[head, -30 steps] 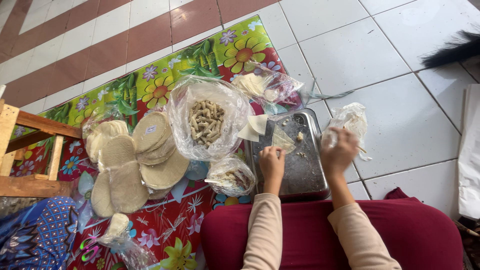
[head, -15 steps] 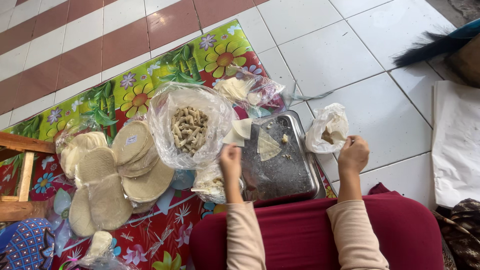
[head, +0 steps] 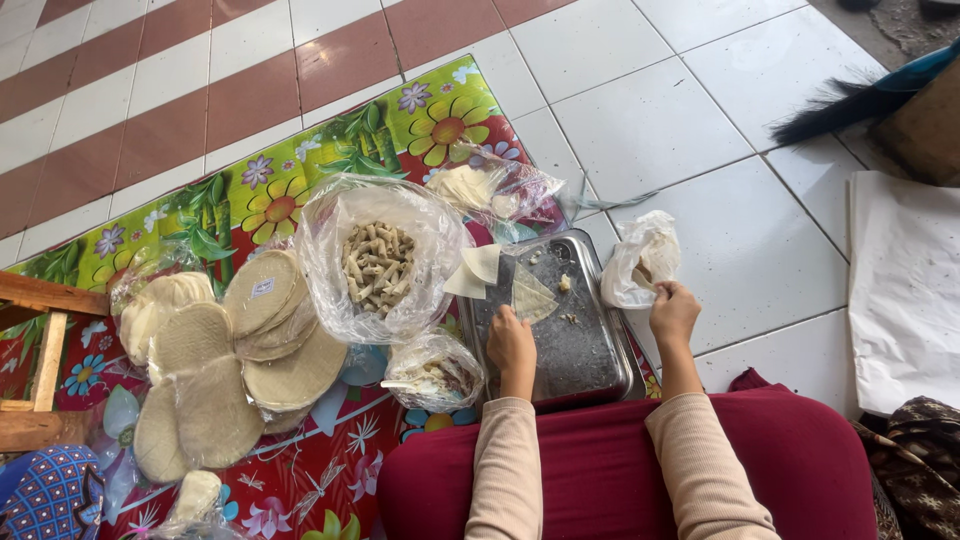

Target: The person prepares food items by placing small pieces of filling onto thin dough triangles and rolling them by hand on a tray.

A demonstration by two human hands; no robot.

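Floor: white tiles [head: 700,90] with red-brown bands at upper left; the person sits on it, lap in dark red cloth.
Mat: flowered plastic sheet [head: 300,170] spread on the floor, carrying most of the goods.
Paper: white sheet [head: 905,290] on the tiles at far right, well apart from the hands.
Wrapper stack: round pale wrappers [head: 230,360] in overlapping piles on the mat, left of centre.
Roll bag: clear plastic bag [head: 380,260] open at top, holding small tan rolls, just left of the tray.
Tray: rectangular metal tray [head: 580,350] in front of the lap, at the mat's right edge, crumbs on it.
Small bag: crumpled clear bag [head: 640,262] on the tile just right of the tray.
Filling bag: clear bag with a mixed filling [head: 432,370] beside the tray's left edge.
Left hand: [head: 512,340] over the tray, fingers closed on the near corner of a folded pale wrapper [head: 530,297] lying on the tray.
Right hand: [head: 674,312] off the tray, fingers pinching the small bag's lower edge.
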